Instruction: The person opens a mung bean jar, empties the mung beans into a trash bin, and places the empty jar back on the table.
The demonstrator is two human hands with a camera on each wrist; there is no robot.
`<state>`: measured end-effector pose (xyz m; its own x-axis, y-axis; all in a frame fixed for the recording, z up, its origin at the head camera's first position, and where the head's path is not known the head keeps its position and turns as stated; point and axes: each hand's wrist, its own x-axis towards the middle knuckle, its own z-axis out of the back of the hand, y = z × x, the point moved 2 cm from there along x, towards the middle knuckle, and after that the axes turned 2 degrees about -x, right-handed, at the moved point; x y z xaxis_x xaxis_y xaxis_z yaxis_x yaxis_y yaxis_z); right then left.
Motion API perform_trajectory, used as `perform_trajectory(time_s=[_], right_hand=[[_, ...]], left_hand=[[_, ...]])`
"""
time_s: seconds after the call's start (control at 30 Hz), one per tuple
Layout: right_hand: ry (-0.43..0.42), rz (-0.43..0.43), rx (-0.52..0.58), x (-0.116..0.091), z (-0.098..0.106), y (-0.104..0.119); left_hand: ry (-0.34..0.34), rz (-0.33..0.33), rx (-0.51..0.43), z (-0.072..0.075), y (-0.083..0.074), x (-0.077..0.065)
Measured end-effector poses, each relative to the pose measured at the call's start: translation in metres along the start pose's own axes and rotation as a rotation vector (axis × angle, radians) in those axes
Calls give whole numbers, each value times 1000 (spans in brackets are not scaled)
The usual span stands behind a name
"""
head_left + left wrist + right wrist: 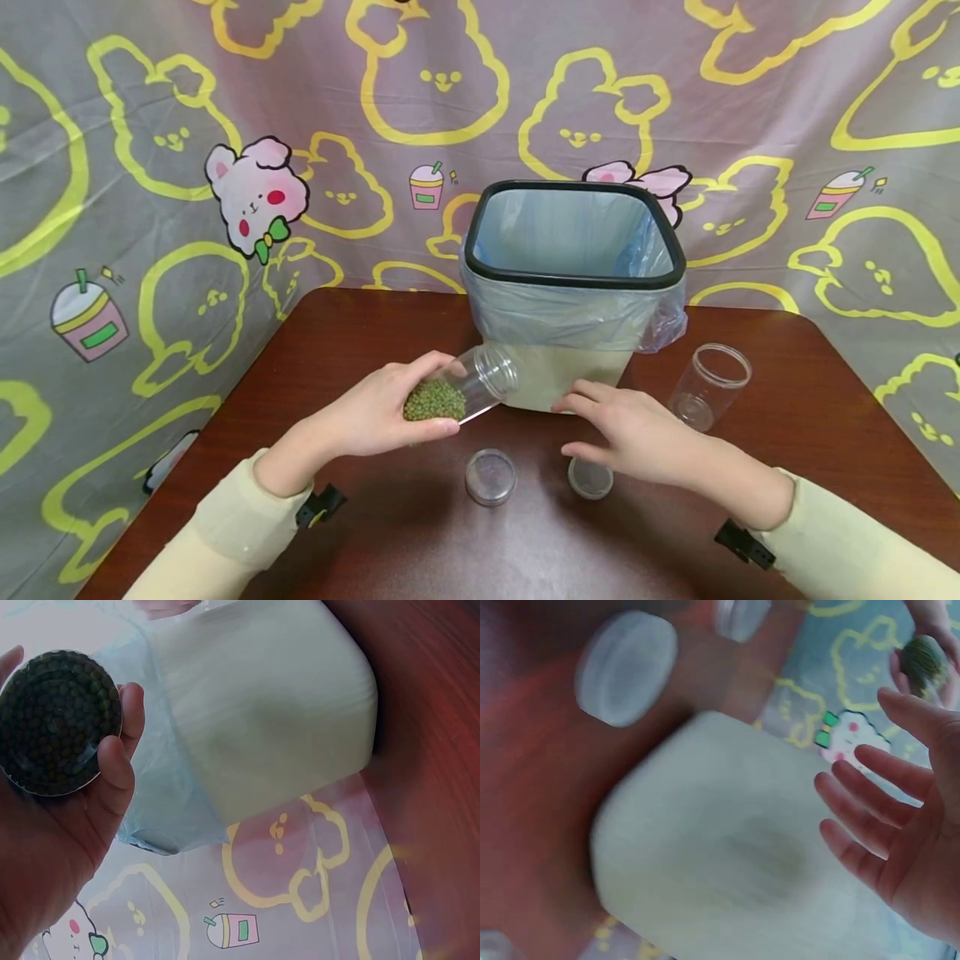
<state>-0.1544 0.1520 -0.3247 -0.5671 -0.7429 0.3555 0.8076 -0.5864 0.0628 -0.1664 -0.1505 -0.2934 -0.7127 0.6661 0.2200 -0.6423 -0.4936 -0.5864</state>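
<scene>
My left hand (390,408) grips a clear jar (480,375) partly filled with small green beans (435,401). The jar lies tilted, its uncapped mouth pointing right and slightly up, in front of the bin. From the left wrist view, the jar's round base (60,724) faces the camera with the beans behind it, fingers curled around the side. My right hand (630,429) hovers over the table with fingers spread and nothing in it, as the right wrist view shows. Under its thumb is a round clear lid (591,481); a second clear lid (491,477) lies to the left.
Behind the hands stands a cream bin (555,371) with a black rim (577,279) and a bluish plastic liner (562,317). To its right, another clear jar (708,392) stands uncapped on the brown table (360,333). A patterned curtain (337,100) hangs behind.
</scene>
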Motion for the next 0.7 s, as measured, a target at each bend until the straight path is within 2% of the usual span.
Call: perform_trajectory(time_s=[0.27, 0.53, 0.7], right_hand=[[-174, 74, 12, 16, 42, 4], [-335, 162, -12, 30, 75, 11], [-413, 157, -30, 35, 91, 6]], left_hand=[[-25, 15, 14, 6, 0, 0], [-53, 39, 14, 17, 1, -1], [-84, 38, 27, 25, 1, -2]])
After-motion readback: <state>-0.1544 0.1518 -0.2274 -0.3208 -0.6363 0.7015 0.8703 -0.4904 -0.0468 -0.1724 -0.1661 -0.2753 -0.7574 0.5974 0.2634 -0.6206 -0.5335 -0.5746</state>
